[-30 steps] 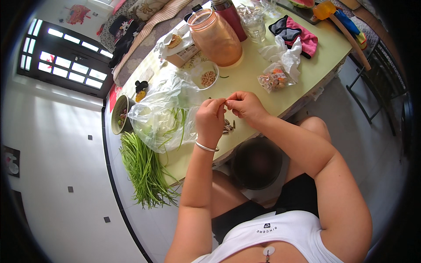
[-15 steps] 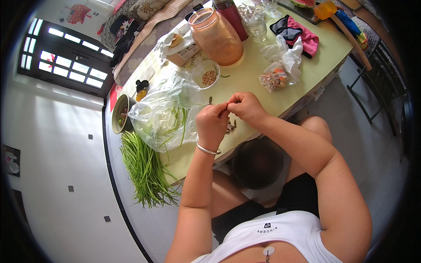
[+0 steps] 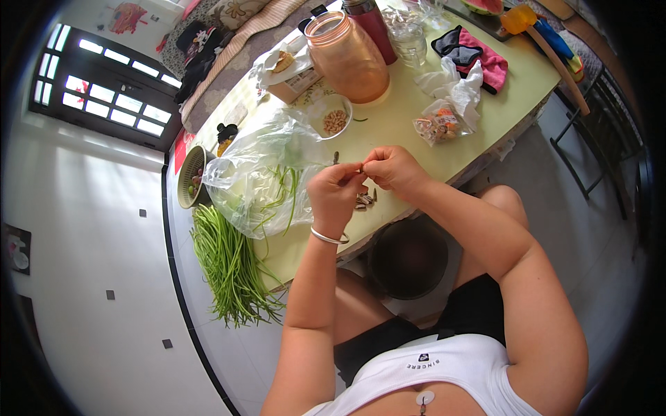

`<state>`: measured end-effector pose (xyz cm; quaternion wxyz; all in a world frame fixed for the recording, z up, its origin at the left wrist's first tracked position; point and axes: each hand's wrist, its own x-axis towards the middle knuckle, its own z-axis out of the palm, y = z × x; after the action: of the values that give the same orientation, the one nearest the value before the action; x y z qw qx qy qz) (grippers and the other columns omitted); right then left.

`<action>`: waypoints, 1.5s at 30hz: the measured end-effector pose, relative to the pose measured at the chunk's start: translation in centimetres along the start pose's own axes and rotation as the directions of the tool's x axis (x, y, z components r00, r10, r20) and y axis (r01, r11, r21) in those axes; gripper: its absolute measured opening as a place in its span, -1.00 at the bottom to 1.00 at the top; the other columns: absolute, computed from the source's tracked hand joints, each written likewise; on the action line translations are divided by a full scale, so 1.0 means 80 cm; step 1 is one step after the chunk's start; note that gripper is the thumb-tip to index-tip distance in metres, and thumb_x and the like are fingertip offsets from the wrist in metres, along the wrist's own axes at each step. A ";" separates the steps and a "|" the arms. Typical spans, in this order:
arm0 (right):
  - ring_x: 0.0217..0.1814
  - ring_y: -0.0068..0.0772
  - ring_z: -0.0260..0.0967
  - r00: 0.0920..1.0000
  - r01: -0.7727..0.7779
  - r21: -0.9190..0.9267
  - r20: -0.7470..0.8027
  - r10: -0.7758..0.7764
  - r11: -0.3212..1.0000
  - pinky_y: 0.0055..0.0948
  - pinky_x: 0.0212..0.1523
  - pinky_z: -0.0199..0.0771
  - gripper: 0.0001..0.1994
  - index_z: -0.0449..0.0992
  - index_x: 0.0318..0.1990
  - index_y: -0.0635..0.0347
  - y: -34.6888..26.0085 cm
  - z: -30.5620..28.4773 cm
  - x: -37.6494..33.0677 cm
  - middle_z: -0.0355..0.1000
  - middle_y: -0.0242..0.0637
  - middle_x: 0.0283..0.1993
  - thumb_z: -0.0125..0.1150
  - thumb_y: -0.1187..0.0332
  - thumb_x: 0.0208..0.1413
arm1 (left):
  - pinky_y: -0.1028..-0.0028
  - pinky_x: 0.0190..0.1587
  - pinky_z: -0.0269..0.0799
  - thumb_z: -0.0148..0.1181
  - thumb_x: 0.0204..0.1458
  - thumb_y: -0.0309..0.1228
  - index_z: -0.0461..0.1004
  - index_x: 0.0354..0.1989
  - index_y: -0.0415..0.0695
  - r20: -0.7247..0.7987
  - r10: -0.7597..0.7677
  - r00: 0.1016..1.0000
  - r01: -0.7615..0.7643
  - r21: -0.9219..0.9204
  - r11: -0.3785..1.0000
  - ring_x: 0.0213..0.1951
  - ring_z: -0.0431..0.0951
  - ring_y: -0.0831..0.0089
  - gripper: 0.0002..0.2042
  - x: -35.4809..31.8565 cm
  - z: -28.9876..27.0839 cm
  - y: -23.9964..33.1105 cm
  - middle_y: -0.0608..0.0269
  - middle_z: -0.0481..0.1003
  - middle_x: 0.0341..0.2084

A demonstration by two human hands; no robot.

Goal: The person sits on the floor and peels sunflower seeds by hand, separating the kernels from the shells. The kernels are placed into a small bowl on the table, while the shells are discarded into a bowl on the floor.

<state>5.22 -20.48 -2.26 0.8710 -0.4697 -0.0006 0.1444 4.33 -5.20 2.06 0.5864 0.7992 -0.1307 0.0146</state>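
My left hand (image 3: 335,197), a silver bangle at its wrist, and my right hand (image 3: 394,172) meet fingertip to fingertip over the table's near edge. Both are pinched closed on something tiny and dark, mostly hidden by the fingers. Just beneath them lies a small pile of dark, striped pieces like sunflower seeds or shells (image 3: 365,200). Beyond the hands is a white bowl (image 3: 349,111) with pale tan kernels (image 3: 334,122) in it. A thin plastic bag (image 3: 239,184) with green stalks inside lies left of my left hand.
A bunch of green stalks (image 3: 225,270) overhangs the table's left edge, near a basket (image 3: 185,187). Farther back stand an orange jar (image 3: 350,66) and a dark red flask (image 3: 374,31). Snack packet (image 3: 438,125), tissue (image 3: 461,90) and pink cloth (image 3: 492,69) lie right. A dark bucket (image 3: 408,260) sits below.
My fingers have shifted slightly at the pinch, and a dark bit now shows between the fingertips. The whole view has moved a little; the things on the table stay in place.
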 end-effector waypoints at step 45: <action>-0.53 -0.63 0.26 0.983 -0.142 0.231 -0.079 0.164 0.962 -0.69 -0.59 0.23 -0.87 0.47 -0.31 0.25 -0.022 -0.021 -0.002 0.41 -0.35 -0.43 0.03 0.39 0.08 | 0.39 -0.36 0.45 0.34 -0.24 -0.46 0.61 -0.44 -0.14 0.158 0.243 0.957 -0.278 0.734 0.619 -0.44 0.55 0.25 -0.87 0.033 -0.012 0.002 0.13 0.54 -0.50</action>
<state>5.72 -22.78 -1.74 0.9037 -0.3733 0.0943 0.1874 6.98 -4.87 2.97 0.1937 0.9417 -0.2400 0.1344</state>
